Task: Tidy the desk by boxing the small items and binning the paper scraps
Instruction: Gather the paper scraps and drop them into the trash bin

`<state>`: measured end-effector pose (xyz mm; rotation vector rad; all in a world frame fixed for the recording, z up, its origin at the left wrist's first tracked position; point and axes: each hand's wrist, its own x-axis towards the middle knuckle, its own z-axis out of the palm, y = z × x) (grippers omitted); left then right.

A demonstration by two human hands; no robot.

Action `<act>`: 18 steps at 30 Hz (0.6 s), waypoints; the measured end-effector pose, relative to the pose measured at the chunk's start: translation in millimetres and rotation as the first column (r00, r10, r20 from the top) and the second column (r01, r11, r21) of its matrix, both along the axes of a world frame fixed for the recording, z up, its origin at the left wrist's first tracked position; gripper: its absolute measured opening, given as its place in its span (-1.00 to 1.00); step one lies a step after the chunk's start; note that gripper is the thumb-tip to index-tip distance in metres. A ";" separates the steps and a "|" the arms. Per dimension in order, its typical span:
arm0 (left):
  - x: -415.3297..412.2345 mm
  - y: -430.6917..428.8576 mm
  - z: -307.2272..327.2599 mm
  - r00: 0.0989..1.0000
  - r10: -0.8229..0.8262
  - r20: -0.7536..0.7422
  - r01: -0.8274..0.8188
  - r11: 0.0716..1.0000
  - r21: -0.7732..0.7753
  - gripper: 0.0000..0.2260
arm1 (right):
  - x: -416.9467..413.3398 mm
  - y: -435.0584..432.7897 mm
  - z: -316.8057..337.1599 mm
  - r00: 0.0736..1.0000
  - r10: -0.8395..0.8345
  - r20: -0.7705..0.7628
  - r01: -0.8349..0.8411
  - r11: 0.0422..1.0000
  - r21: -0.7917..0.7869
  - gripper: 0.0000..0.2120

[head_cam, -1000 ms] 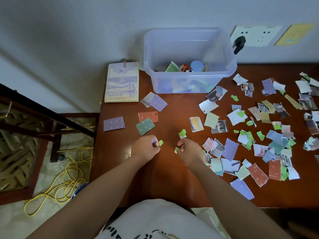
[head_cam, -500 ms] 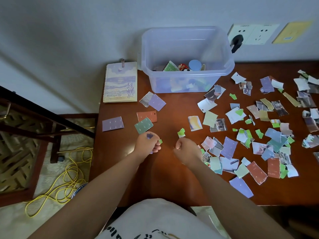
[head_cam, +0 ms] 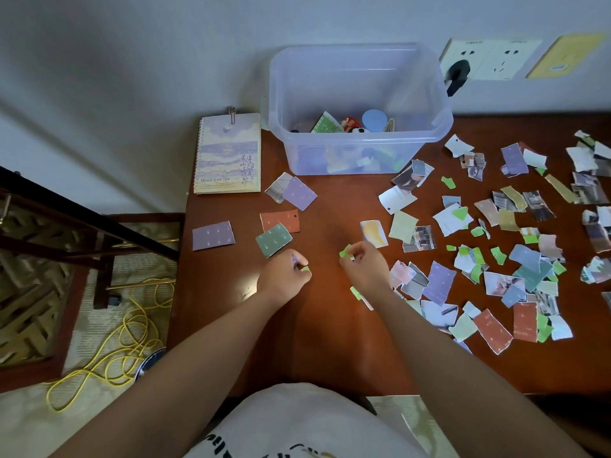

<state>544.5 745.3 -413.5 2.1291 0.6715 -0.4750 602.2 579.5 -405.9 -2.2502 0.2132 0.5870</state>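
head cam, looking down, desk (head_cam: pixel 324 352) close

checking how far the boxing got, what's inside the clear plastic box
Over the rim of the clear box show a green-and-white packet, a red-and-white toy and a pale blue round lid. Lower down, the frosted front wall blurs everything into purple and green smudges.

The right hand (head_cam: pixel 365 267) is moved forward across the desk (head_cam: pixel 330 342), away from the body. It is now set a little ahead of the left hand (head_cam: pixel 283 276) and the paper bits (head_cam: pixel 305 268) pinched there, where before the two were level. The green scrap (head_cam: pixel 346 252) that was lying free just ahead of the right hand is now pinched at its fingertips. A second green scrap (head_cam: pixel 355 292), covered half a second ago, is uncovered beside the right wrist.
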 end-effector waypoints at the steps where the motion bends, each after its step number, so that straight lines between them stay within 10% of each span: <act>1: 0.6 -0.3 -0.8 0.999 -0.036 -0.003 0.036 0.998 0.047 -0.87 | 2.5 -0.2 -1.3 0.999 0.042 0.020 -0.041 0.998 -0.050 -0.81; 18: -0.5 -0.2 -10.4 0.988 -0.153 0.009 0.144 0.948 0.284 -0.86 | 18.7 5.5 -10.0 0.990 0.142 0.002 -0.137 0.956 -0.260 -0.93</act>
